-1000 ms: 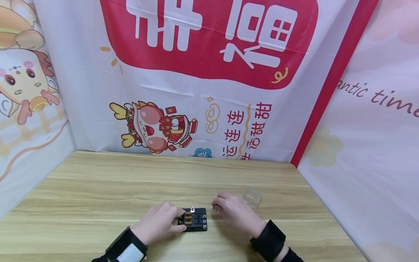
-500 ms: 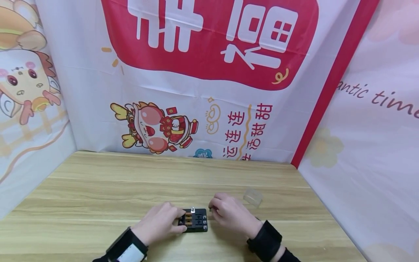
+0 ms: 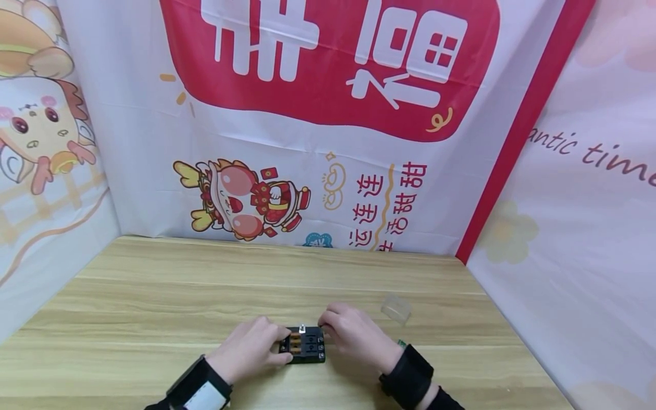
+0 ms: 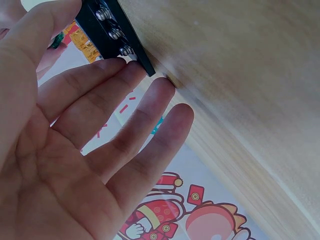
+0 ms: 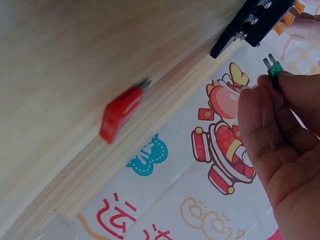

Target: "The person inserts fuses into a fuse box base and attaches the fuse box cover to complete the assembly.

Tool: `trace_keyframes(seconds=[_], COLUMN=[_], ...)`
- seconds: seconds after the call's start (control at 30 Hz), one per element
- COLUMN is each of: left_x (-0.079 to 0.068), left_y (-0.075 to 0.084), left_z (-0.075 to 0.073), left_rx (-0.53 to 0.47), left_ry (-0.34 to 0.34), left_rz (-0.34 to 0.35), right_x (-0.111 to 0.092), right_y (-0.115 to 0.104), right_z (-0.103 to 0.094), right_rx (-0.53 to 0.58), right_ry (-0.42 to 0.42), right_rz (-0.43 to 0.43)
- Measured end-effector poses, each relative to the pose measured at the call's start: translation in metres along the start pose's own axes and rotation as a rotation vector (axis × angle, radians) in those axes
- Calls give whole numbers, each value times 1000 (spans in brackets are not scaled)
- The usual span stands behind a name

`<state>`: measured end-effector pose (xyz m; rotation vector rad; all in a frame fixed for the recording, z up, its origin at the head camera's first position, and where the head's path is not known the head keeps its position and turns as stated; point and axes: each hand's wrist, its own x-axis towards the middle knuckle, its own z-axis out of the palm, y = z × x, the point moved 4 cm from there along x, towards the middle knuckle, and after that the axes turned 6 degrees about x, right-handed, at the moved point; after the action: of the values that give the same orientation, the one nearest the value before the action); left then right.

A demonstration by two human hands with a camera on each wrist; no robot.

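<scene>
Black plastic, studded with small screws and amber fuses, the fuse block (image 3: 304, 344) lies flat on the wooden desk (image 3: 154, 307) near its front edge, its long axis running away from the person. The left hand (image 3: 249, 348) steadies it from the left: in the left wrist view its fingers (image 4: 107, 85) lie nearly straight, tips touching the block's edge, thumb over the top. The right hand (image 3: 353, 335) hovers just at the block's right side, closer to its far end, and pinches a small green blade fuse (image 5: 274, 67) between thumb and fingertips, the two metal prongs pointing out toward the block. In the right wrist view the fuse sits near the block's corner (image 5: 255, 22) but apart from it; the block therefore lies to the left of the fuse and slightly below. A red fuse (image 5: 119, 112) lies loose on the desk by the right wrist, and a clear plastic cover (image 3: 396, 308) rests further right. Printed banners (image 3: 328, 114) wall in the desk.
</scene>
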<state>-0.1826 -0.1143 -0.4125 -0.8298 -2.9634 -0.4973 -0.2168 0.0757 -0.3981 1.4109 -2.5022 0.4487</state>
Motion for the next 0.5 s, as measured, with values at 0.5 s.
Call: trace_keyframes(seconds=[0.5], left_x=[-1], left_y=[1], left_z=[0], left_rx=[0], left_ry=[34], left_rz=[22], right_x=[8], right_y=[-6], right_z=[8], right_rx=[-11], right_ry=[-4], right_rz=[-29])
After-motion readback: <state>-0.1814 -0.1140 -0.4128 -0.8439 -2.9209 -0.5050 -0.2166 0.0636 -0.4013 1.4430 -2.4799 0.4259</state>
